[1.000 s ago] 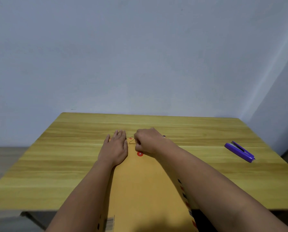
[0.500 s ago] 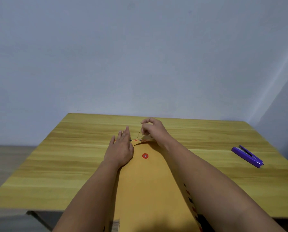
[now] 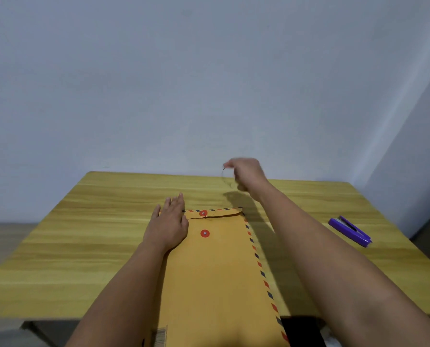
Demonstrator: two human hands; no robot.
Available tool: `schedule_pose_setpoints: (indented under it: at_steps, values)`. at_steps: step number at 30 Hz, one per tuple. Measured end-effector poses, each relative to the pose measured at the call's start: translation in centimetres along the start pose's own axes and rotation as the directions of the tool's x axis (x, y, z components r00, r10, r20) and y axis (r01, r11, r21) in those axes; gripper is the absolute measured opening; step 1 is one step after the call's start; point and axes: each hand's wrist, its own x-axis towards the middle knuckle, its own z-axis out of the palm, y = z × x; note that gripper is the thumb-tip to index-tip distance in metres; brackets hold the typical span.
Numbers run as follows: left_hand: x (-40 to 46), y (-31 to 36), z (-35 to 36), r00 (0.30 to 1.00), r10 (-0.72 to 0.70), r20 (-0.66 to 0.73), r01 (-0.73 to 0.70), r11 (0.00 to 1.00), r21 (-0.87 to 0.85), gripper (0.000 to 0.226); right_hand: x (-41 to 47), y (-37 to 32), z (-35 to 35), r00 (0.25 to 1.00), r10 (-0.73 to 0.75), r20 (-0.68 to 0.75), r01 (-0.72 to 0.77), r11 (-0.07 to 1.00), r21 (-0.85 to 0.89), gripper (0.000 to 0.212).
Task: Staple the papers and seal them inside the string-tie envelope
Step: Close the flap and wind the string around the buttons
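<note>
The envelope (image 3: pixel 221 271) lies lengthwise on the table (image 3: pixel 84 234), its near end hanging over the near edge and its flap end reaching toward the middle. No loose papers show anywhere, so they are most likely already stapled and inside; that is a judgement, since the contents are hidden. The left hand (image 3: pixel 167 225) rests flat on the envelope's far left corner, fingers together and stretched forward, holding it down. Just beside it, the flap (image 3: pixel 214 213) is folded down, with one red button (image 3: pixel 203 213) on it and a second red button (image 3: pixel 205 233) below on the body. No string shows wound between the two, so the tie seems still to be done. The stapler (image 3: pixel 350 231) lies near the right edge, well apart from the envelope. Farthest off, the right hand (image 3: pixel 246 174) is raised above the far side of the table, fingers curled and pinching what looks like a thin string (image 3: pixel 224 177), blurred by motion.
</note>
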Motion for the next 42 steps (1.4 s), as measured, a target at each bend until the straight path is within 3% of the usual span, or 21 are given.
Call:
schedule_pose_setpoints:
  at_steps: [1,2,4,7,10,14,17,20,22,24,26,28,32,36,38,42]
  values:
    - [0.0,0.0,0.0,1.0,-0.003,0.0,0.003,1.0,-0.001,0.066,-0.3,0.3,-0.1,0.993,0.01,0.116,0.029,0.941,-0.336,0.02]
    - [0.1,0.1,-0.1,1.0,-0.006,-0.002,0.006,1.0,-0.003,0.066,-0.7,0.6,0.2,0.973,0.063,0.22,0.081,0.804,-0.589,0.031]
    - [0.2,0.1,-0.1,1.0,-0.015,-0.01,0.015,1.0,-0.007,0.066,-2.1,0.8,1.2,0.932,0.18,0.313,0.178,0.524,-0.833,0.044]
    - [0.2,0.2,0.0,1.0,-0.028,-0.014,0.028,1.0,-0.001,0.066,-3.6,1.5,2.7,0.922,0.178,0.343,0.282,0.298,-0.912,0.035]
    - [0.0,0.3,-0.1,1.0,-0.026,-0.005,0.026,1.0,0.006,0.064,-5.0,2.6,3.4,0.892,0.089,0.443,0.407,0.268,-0.873,0.018]
    - [0.1,0.3,-0.2,1.0,0.005,-0.002,-0.005,0.999,0.053,0.055,-6.5,3.4,3.2,0.864,-0.252,0.436,0.5,0.328,-0.801,0.019]
    - [0.0,0.4,-0.2,1.0,-0.003,0.005,0.003,0.998,0.063,0.052,-6.4,4.4,3.3,0.879,-0.378,0.292,0.475,0.622,-0.623,0.02]
    - [-0.1,0.5,-0.3,1.0,-0.017,0.006,0.017,0.998,0.061,0.052,-6.2,4.4,4.1,0.921,-0.317,0.226,0.358,0.918,-0.171,0.027]
    - [0.0,0.6,-0.3,1.0,-0.023,-0.002,0.023,0.998,0.059,0.053,-6.2,3.8,4.3,0.948,-0.223,0.228,0.212,0.975,0.072,0.03]
    - [0.0,0.6,-0.3,1.0,-0.028,-0.007,0.028,0.998,0.056,0.054,-6.1,3.5,4.4,0.967,-0.152,0.203,0.133,0.986,0.104,0.032]
    - [0.0,0.5,-0.2,0.999,-0.035,-0.005,0.035,0.998,0.057,0.054,-5.4,3.8,4.4,0.983,-0.127,0.132,0.146,0.978,-0.15,0.023]
    - [0.0,0.5,-0.2,0.999,-0.036,-0.007,0.036,0.997,0.063,0.054,-4.9,4.7,4.4,0.988,-0.072,0.136,0.124,0.896,-0.426,0.012]
    - [0.2,0.5,-0.1,0.999,-0.038,-0.015,0.039,0.998,0.043,0.055,-5.8,6.6,4.3,0.973,-0.088,0.215,0.226,0.576,-0.786,0.014]
    - [0.1,0.5,-0.1,0.999,-0.044,-0.01,0.044,0.998,0.044,0.055,-7.1,7.9,4.4,0.898,-0.282,0.338,0.411,0.263,-0.873,0.024]
    - [0.1,0.5,-0.1,0.999,-0.04,-0.009,0.04,0.998,0.046,0.055,-7.5,8.4,4.2,0.855,-0.311,0.414,0.471,0.133,-0.872,0.025]
    - [0.1,0.5,-0.1,0.999,-0.04,-0.01,0.041,0.997,0.058,0.054,-8.3,8.4,3.8,0.807,-0.313,0.501,0.523,-0.015,-0.852,0.024]
